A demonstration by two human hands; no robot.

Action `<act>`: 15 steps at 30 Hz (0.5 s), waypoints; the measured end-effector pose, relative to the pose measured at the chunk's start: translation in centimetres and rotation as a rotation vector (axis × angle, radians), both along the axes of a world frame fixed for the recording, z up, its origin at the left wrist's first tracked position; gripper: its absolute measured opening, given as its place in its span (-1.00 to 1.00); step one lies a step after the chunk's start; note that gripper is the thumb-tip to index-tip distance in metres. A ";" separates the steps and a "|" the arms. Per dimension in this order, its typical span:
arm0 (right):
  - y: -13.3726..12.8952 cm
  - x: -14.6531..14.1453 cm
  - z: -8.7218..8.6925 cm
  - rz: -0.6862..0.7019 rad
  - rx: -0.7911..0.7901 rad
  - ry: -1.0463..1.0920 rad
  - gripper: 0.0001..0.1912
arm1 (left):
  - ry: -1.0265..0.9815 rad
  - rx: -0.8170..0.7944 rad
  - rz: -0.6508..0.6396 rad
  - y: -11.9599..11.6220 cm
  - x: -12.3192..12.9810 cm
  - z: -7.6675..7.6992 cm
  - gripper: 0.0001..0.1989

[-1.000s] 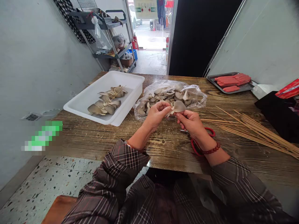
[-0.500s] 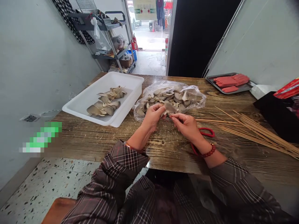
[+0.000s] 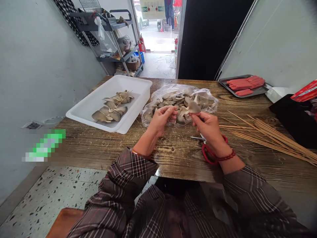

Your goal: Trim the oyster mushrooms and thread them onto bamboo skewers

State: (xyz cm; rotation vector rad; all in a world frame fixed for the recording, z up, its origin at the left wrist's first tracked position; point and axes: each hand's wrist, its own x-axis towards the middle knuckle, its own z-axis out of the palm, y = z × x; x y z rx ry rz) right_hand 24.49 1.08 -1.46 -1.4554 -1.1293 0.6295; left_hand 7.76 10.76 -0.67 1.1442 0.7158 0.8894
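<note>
My left hand [image 3: 160,119] and my right hand [image 3: 207,127] meet over the wooden table [image 3: 104,148], just in front of a clear plastic bag of oyster mushrooms [image 3: 180,99]. My right hand pinches a grey oyster mushroom [image 3: 193,107] by its stalk and holds it up. My left hand's fingers are curled on a pale mushroom piece [image 3: 182,117] between the hands; how it grips is partly hidden. A white tub [image 3: 138,89] to the left holds skewered mushrooms [image 3: 112,107].
Red-handled scissors [image 3: 209,152] lie under my right wrist. A spread of bamboo skewers [image 3: 267,137] covers the table's right side. A metal tray of red sausages [image 3: 245,84] sits at the back right, next to a black box [image 3: 294,120]. A shelf rack [image 3: 114,36] stands by the doorway.
My right hand has lifted and drawn to the right with a mushroom, pulling apart from my left hand. The scissors' blades now show below my right hand.
</note>
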 end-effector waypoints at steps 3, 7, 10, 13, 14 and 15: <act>0.1 1.2 0.8 -0.101 0.059 0.157 -0.62 | 0.051 0.069 0.127 1.0 -0.6 -0.2 -0.76; 0.0 1.3 1.3 -0.093 0.084 0.257 -0.60 | 0.329 0.394 0.166 1.8 -0.7 -1.3 -0.85; -0.1 0.9 1.4 -0.054 0.067 0.247 -0.59 | 0.605 0.671 0.117 1.8 -0.4 -2.0 -0.90; -0.1 0.6 1.3 -0.028 0.049 0.234 -0.55 | 0.835 0.832 0.094 1.4 -0.1 -2.4 -0.81; -0.1 0.6 1.3 -0.025 0.043 0.230 -0.54 | 0.894 0.865 0.083 1.2 0.0 -2.4 -0.79; -0.1 0.5 1.4 -0.021 0.037 0.226 -0.53 | 0.940 0.891 0.070 1.0 0.0 -2.4 -0.79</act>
